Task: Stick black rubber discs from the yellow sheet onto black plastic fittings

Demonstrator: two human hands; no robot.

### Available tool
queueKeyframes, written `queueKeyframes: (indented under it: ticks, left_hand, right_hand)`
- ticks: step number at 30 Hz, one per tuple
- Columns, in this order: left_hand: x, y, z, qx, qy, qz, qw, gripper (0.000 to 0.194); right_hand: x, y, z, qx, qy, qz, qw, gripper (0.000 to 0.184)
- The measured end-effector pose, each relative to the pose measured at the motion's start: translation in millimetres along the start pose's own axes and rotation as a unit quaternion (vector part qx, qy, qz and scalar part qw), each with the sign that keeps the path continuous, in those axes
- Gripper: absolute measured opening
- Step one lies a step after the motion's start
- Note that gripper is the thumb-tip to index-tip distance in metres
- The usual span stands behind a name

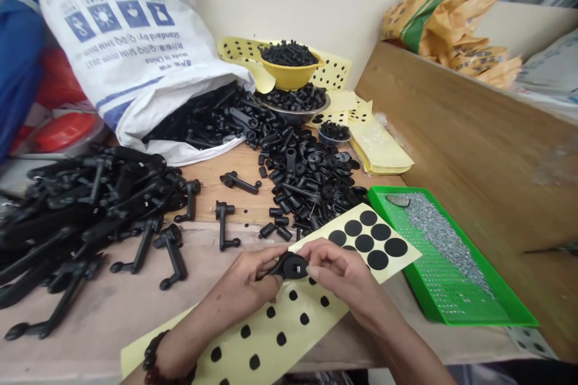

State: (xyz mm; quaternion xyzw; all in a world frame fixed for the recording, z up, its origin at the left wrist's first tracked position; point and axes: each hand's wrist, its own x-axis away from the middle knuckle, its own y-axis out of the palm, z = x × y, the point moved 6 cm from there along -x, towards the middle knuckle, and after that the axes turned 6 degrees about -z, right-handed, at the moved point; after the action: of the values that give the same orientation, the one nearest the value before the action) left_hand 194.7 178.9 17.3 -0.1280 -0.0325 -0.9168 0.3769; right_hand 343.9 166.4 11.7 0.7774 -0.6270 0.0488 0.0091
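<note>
At lower centre, a round-headed black plastic piece (pixel 286 267) is being clamped by the left grip (pixel 250 280); closure of the right grip (pixel 338 267) is being hidden. Seemingly finished black cranks (pixel 99 207) are being kept left, loose black parts (pixel 311 171) mid-frame.

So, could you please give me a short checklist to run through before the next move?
1. Black part secured: ok, the left hand grips it.
2. Right hand free of small pieces: cannot tell, its curled fingers hide what may be between them.
3. Large black discs available: ok, several are on the yellow backing beside the right hand.
4. Green tray level and upright: ok, it lies flat with small metallic pieces in it.
5. Parts contained in the white sack: not ok, black pieces spill from its mouth.
6. Yellow bowl stably stacked: cannot tell, its base is hidden.
</note>
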Motion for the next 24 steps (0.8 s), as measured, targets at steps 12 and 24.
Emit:
queueKeyframes:
  ticks: [12,24]
  left_hand:
    - [0.0,-0.4,-4.5,-0.004,-0.007,0.005,1.0,0.041]
    - [1.8,-3.1,-7.4,-0.004,-0.035,0.036,0.999,0.043]
  right_hand:
    - [-1.1,1.4,0.9,0.043,-0.028,-0.007,0.999,0.011]
    - [0.1,1.0,2.3,0.005,-0.015,-0.015,1.0,0.01]
